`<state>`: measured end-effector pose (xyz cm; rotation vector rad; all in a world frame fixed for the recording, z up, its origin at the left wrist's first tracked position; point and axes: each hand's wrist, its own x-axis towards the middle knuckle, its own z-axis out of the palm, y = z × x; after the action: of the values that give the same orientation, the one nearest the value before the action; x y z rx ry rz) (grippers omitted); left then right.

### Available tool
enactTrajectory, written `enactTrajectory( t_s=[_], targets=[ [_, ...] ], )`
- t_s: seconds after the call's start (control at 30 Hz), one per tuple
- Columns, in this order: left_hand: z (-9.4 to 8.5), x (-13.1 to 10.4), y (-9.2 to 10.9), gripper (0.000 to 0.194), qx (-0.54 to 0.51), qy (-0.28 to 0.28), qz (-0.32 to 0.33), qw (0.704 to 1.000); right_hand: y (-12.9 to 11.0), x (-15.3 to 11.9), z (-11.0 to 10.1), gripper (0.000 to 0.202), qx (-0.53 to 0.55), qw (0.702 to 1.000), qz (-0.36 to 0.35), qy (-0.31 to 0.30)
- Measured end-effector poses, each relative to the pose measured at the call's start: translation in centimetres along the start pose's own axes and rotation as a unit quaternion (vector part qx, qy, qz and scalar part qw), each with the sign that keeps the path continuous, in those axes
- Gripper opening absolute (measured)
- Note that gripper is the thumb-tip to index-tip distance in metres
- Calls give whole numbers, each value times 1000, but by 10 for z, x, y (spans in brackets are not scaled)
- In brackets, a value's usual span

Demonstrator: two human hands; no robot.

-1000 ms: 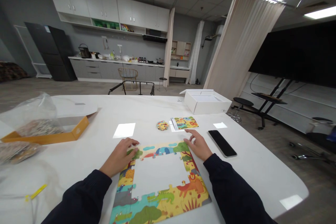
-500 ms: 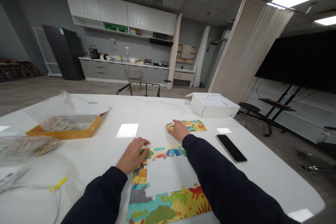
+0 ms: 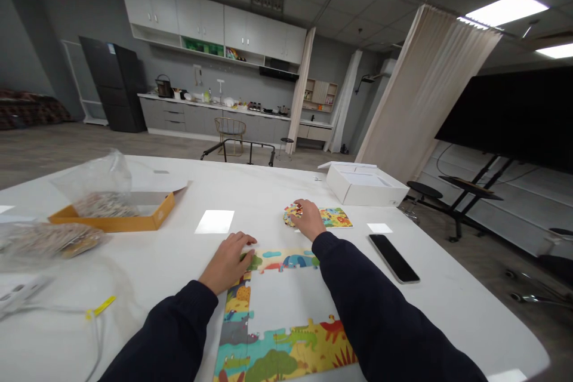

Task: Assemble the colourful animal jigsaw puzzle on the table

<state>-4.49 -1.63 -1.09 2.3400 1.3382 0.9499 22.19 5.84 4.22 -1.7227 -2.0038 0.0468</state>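
Observation:
A jigsaw puzzle [image 3: 273,364] with a bright animal picture lies on the table, its border joined around a bare white middle. My left hand [image 3: 229,261] rests at the puzzle's upper left corner, fingers bent but apart, holding nothing. Beyond the puzzle's far edge, my right hand [image 3: 310,219] has its thumb and fingers closed on a small multicoloured puzzle piece [image 3: 290,213], partly covered by the fingers. Just behind that hand lies a flat picture card [image 3: 338,218] with animals. My right sleeve covers the puzzle's right side.
On the left sit a yellow box tray [image 3: 152,218] with a clear bag of pieces, another bag [image 3: 58,240], and a white cable with a yellow tag [image 3: 105,305]. A phone [image 3: 394,258] lies to the right. A white box [image 3: 367,185] stands farther back.
My right hand has shifted slightly, and the multicoloured piece now shows more clearly at its fingertips, apart from the picture card. My left hand has stayed nearly in place. The view has tilted slightly.

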Motion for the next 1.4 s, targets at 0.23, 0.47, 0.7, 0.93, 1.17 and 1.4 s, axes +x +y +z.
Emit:
enactTrajectory(
  t_s=[0.23,0.47,0.7,0.93,1.17,1.4],
  targets=[
    [-6,-6,58,40,-57,78,73,993,-32,-91,-50,50,272,953,-113,67],
    [6,-10,92,38,-124,110,108,980,-40,-124,-38,40,418,907,-51,-2],
    [8,-10,88,33,-132,118,107,978,-38,-120,-35,37,469,883,-24,-18],
    [2,-10,90,29,-124,83,100,984,-37,-118,-37,33,490,871,16,-25],
    [-5,-13,65,40,-92,-67,27,993,40,-101,-61,38,372,928,24,-18],
    [17,-22,69,54,-74,-157,69,982,88,-108,-33,32,225,971,-68,-44]
  ],
)
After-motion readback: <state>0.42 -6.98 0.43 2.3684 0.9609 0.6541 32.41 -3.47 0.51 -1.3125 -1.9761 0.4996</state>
